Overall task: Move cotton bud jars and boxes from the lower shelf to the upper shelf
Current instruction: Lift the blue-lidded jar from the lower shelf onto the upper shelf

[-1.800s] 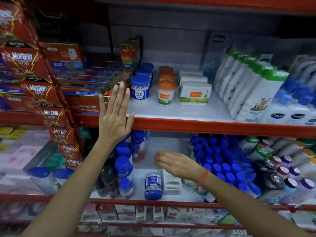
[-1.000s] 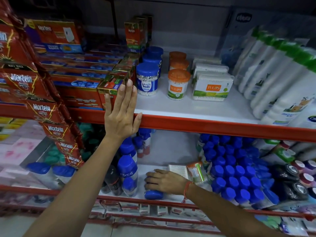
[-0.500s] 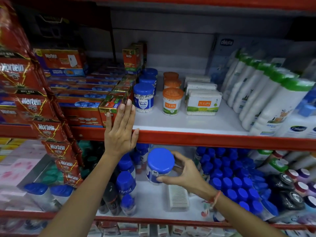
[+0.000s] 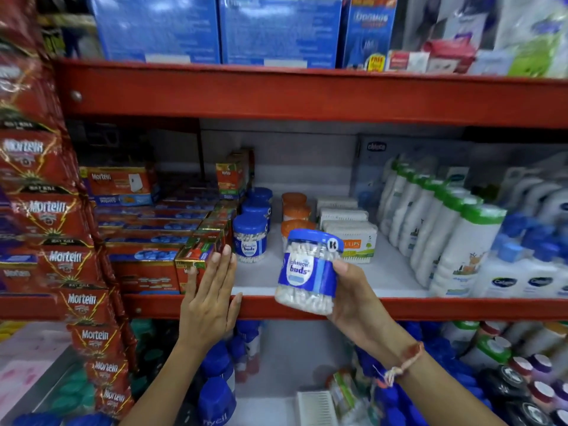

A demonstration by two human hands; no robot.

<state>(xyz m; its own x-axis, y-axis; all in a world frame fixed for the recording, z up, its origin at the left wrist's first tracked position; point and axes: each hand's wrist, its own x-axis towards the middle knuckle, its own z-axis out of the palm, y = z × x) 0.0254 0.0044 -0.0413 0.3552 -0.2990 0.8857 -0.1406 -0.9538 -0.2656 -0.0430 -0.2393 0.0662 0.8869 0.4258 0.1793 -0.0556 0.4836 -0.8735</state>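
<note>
My right hand (image 4: 353, 298) grips a blue-lidded jar of cotton buds (image 4: 309, 270), held slightly tilted in front of the upper shelf's red front edge (image 4: 430, 309). My left hand (image 4: 209, 299) lies flat and open against that edge, fingers up by a red Mortein carton (image 4: 196, 256). On the upper shelf stand three blue-lidded bud jars (image 4: 249, 238) in a row, orange-lidded jars (image 4: 293, 207) behind the held jar, and white Tulips bud boxes (image 4: 353, 238). On the lower shelf a white ridged box (image 4: 313, 407) lies flat.
Stacks of Mortein boxes (image 4: 147, 222) fill the upper shelf's left; white green-capped bottles (image 4: 455, 232) fill its right. Hanging Mortein sachets (image 4: 61, 259) drape down the left. Blue-capped bottles (image 4: 215, 395) crowd the lower shelf. Blue cartons (image 4: 215, 26) sit on the top shelf.
My right hand picked the blue-lidded jar off the lower shelf and raised it to upper-shelf height. The view tilted upward. My left hand stayed on the shelf edge.
</note>
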